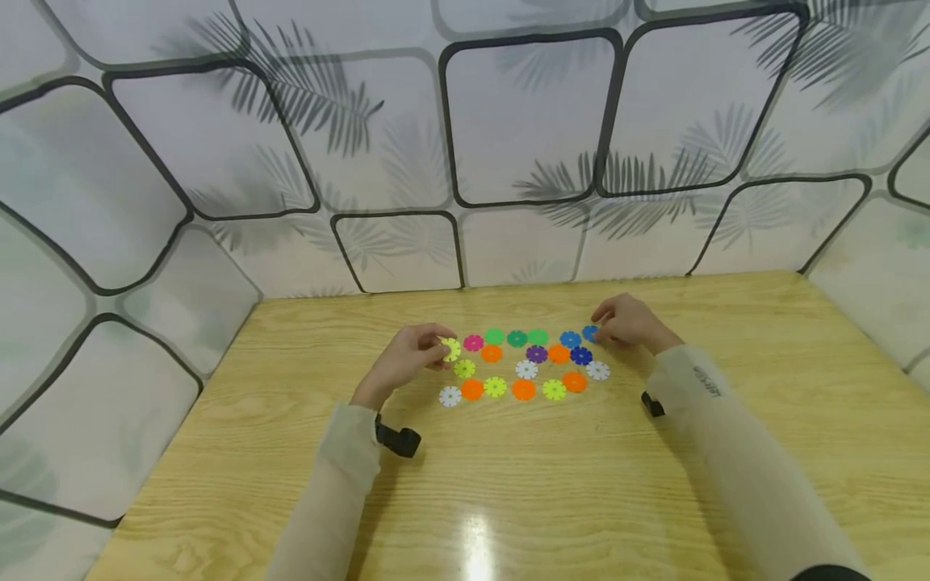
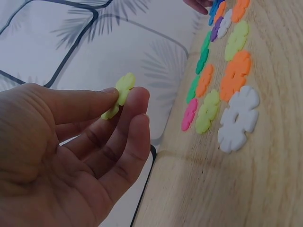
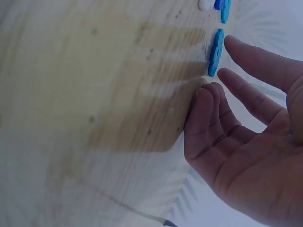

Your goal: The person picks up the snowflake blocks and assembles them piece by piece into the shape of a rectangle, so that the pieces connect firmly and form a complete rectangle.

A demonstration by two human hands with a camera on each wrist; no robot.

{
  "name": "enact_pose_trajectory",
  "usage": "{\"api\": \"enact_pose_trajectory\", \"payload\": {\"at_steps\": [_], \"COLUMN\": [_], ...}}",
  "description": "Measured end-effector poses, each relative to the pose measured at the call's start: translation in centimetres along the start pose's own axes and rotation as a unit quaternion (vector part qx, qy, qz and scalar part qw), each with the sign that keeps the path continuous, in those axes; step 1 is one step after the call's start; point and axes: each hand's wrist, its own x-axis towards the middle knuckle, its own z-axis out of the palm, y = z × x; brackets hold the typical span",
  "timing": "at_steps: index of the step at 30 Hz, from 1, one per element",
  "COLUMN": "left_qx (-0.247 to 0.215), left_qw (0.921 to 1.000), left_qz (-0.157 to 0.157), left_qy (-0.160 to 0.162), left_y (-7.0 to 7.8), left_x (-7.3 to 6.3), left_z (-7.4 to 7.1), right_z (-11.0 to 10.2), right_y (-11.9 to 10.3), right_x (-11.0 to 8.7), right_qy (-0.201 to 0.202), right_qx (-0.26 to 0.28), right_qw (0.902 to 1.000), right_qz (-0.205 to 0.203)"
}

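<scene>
Nearest me, a white disc (image 1: pixel 450 396) lies flat on the table (image 1: pixel 508 500), in front and to the left of my landmark, the purple disc (image 1: pixel 536 354). Left of that landmark, the left hand (image 1: pixel 403 363) pinches a yellow disc (image 1: pixel 451 349) between thumb and fingers, up off the table, the spare fingers loosely bent. I judge it light, stiff plastic, hard to break but smooth-faced, so I'd want the hold on its notched rim. Right of the purple disc and slightly farther off, the right hand (image 1: pixel 626 321) has thumb and forefinger parted beside a blue disc (image 1: pixel 591 333) on the table; I can't tell whether they touch it. Being thin, it should lift best by opposite edges. Beyond the purple disc stands the patterned wall (image 1: pixel 530 121).
</scene>
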Motion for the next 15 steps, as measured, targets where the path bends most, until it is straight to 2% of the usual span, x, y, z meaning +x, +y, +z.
{"api": "enact_pose_trajectory", "payload": {"at_steps": [5,12,15], "left_qx": [0.001,-0.025,-0.031], "left_qw": [1.0,0.9996,0.9994], "left_qz": [0.005,0.012,0.017], "left_qy": [0.005,0.002,-0.001], "left_y": [0.0,0.0,0.2], "left_x": [-0.2,-0.4,-0.6], "left_z": [0.0,0.4,0.7], "right_z": [0.4,0.5,0.1], "right_y": [-0.7,-1.1,-0.7], "right_x": [-0.2,-0.2,-0.2], "right_qy": [-0.001,0.006,0.012], "right_qx": [-0.008,-0.03,-0.007], "right_qw": [0.9999,0.9995,0.9999], "right_qz": [0.01,0.011,0.004]}}
